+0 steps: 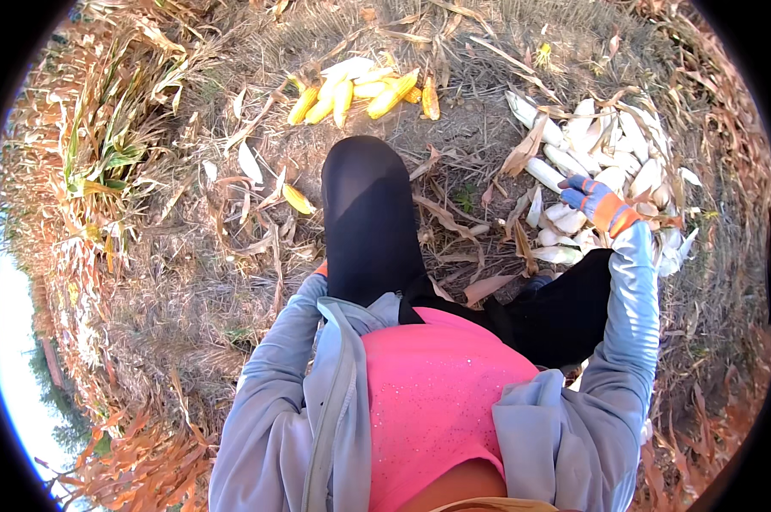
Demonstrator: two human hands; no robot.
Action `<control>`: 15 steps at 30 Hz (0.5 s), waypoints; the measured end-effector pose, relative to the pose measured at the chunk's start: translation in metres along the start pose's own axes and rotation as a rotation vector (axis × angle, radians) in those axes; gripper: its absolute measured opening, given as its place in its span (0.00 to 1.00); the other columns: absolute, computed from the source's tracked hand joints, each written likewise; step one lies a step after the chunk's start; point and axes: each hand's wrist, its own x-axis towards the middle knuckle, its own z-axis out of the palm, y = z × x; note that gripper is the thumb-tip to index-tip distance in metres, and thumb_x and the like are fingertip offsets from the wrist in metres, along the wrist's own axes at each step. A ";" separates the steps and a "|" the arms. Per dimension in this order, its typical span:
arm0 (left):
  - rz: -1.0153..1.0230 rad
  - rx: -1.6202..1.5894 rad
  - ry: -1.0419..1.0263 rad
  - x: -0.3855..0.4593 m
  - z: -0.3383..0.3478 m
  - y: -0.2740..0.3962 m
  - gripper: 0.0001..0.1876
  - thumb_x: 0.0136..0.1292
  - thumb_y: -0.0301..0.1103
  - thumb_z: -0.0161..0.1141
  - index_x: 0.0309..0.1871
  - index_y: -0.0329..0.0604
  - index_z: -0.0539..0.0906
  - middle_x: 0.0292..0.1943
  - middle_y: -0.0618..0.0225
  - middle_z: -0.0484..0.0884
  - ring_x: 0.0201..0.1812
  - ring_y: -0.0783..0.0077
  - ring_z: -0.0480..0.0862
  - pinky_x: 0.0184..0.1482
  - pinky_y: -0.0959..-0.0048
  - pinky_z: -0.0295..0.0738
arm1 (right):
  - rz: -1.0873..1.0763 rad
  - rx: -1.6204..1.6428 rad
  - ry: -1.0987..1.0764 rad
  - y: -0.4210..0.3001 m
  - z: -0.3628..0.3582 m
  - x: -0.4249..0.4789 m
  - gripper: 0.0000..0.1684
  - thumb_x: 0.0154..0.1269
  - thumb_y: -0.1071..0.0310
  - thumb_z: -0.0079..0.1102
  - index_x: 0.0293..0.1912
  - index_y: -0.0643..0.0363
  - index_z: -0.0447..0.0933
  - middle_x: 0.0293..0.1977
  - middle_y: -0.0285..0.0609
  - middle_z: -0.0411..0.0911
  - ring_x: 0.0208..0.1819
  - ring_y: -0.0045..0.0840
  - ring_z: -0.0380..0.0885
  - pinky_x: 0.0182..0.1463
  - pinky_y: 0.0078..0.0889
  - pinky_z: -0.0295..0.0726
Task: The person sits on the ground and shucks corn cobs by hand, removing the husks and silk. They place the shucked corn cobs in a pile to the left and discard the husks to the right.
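My right hand, in a grey and orange work glove, reaches over the left edge of a heap of corn ears in pale husks. Its fingertips are at the end of one husked-over ear; whether they grip it cannot be told. Of my left hand only a bit of orange glove shows beside my black-clad knee; the rest is hidden behind the leg and sleeve. Beyond the knee lies a group of bare yellow corn cobs. A single yellow cob lies left of the knee.
Dry husks and straw litter the soil around my legs. Standing dry corn stalks rise at the left, with more dry leaves along the right rim. A loose pale husk lies left of the yellow cobs.
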 end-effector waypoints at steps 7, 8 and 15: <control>-0.115 0.200 0.084 -0.037 -0.046 -0.013 0.19 0.56 0.41 0.52 0.45 0.36 0.73 0.33 0.58 0.79 0.34 0.67 0.78 0.39 0.72 0.72 | 0.030 -0.043 0.082 0.023 -0.002 -0.019 0.15 0.55 0.61 0.53 0.42 0.56 0.72 0.27 0.34 0.73 0.29 0.16 0.68 0.35 0.20 0.68; -0.123 0.232 0.091 -0.039 -0.050 -0.012 0.19 0.56 0.41 0.52 0.45 0.36 0.73 0.33 0.58 0.79 0.34 0.67 0.78 0.39 0.72 0.72 | 0.049 -0.013 0.078 0.027 -0.002 -0.026 0.15 0.56 0.61 0.53 0.42 0.56 0.72 0.27 0.33 0.73 0.29 0.16 0.68 0.35 0.20 0.68; -0.104 0.421 0.118 -0.026 -0.069 0.023 0.18 0.56 0.41 0.52 0.44 0.36 0.73 0.33 0.57 0.79 0.34 0.67 0.78 0.39 0.71 0.72 | 0.051 0.024 0.100 0.031 -0.003 -0.032 0.14 0.57 0.63 0.52 0.41 0.58 0.72 0.26 0.32 0.73 0.28 0.13 0.68 0.33 0.17 0.68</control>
